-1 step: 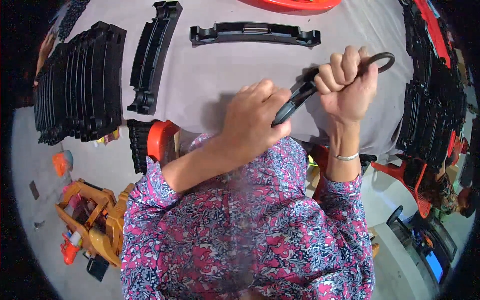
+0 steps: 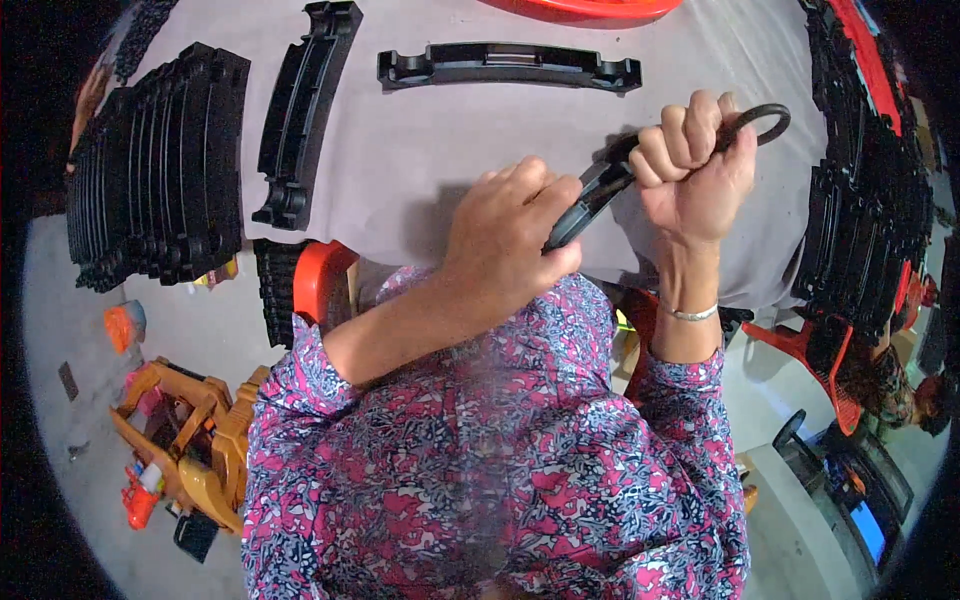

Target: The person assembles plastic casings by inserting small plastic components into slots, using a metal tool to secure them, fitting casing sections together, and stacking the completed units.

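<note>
Above the near edge of the cloth, my left hand point(image 2: 515, 220) is closed round the lower end of a long black plastic part point(image 2: 590, 205). That part slants up to the right. My right hand point(image 2: 695, 165) makes a fist at its upper end, gripping a black tool with a ring-shaped handle point(image 2: 772, 123). The ring sticks out past my thumb; the rest of the tool is hidden by my fingers. Beyond my hands, one slightly curved black plastic part point(image 2: 510, 67) lies crosswise. Another, a channelled black part point(image 2: 307, 115), lies lengthwise to the left.
A grey cloth point(image 2: 400, 150) covers the table. Stacked black parts point(image 2: 165, 165) stand at the left edge, and more black parts point(image 2: 855, 215) at the right. A red basin point(image 2: 590, 12) sits at the far edge. Below are a red chair point(image 2: 322, 280) and a yellow toy vehicle point(image 2: 195, 430).
</note>
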Available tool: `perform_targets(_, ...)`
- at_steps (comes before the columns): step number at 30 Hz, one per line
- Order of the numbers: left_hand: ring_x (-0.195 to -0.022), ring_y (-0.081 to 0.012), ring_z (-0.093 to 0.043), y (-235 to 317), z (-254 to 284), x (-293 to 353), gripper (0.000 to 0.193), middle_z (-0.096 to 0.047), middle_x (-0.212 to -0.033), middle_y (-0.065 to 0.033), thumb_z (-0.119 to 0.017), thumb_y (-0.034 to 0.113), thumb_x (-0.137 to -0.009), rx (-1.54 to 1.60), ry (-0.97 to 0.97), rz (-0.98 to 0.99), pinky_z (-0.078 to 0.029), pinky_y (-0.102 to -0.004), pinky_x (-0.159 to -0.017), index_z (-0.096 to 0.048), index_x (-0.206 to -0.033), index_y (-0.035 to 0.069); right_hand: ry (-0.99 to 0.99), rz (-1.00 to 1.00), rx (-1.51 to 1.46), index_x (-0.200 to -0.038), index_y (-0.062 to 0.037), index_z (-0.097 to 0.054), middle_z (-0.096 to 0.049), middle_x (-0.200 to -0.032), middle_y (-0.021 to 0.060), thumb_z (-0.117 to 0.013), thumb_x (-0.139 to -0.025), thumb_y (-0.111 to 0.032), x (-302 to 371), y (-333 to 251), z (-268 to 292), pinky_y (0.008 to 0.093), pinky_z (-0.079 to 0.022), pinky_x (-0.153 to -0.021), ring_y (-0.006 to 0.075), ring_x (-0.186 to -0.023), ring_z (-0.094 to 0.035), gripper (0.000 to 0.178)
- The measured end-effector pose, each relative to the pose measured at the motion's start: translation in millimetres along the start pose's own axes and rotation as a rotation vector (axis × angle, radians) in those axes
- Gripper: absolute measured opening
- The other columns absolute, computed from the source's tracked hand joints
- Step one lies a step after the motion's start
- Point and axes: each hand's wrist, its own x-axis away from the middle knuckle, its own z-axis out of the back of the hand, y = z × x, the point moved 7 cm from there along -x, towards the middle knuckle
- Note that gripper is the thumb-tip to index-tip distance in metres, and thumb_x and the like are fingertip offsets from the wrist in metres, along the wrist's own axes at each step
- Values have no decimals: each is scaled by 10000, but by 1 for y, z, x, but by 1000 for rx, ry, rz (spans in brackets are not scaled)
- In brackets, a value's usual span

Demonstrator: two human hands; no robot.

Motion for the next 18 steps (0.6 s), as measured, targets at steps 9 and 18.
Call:
perform_targets(9, -870, -326, -610, 11, 8, -2, 500, -569, -955, -109, -814, 203, -658, -59, -22, 15, -491, -416, -767, -605, -1094, 75, -149, -28, -129, -671, -146, -350, -242, -540, -52, -336, -1005, -477, 0, -13, -3, 255, -139, -403, 77, -452, -158, 471)
perform_targets(18, -963, -321, -590, 19, 17, 10, 450, -576, -1027, -107, -791, 175, -691, -19, -152, -52, -478, -432, -825, -607, -1090, 76, -145, -67, -148, -673, -134, -365, -240, -542, -45, -309, -1024, -458, -1, -5, 3, 258, -142, -413, 78, -460, -168, 481)
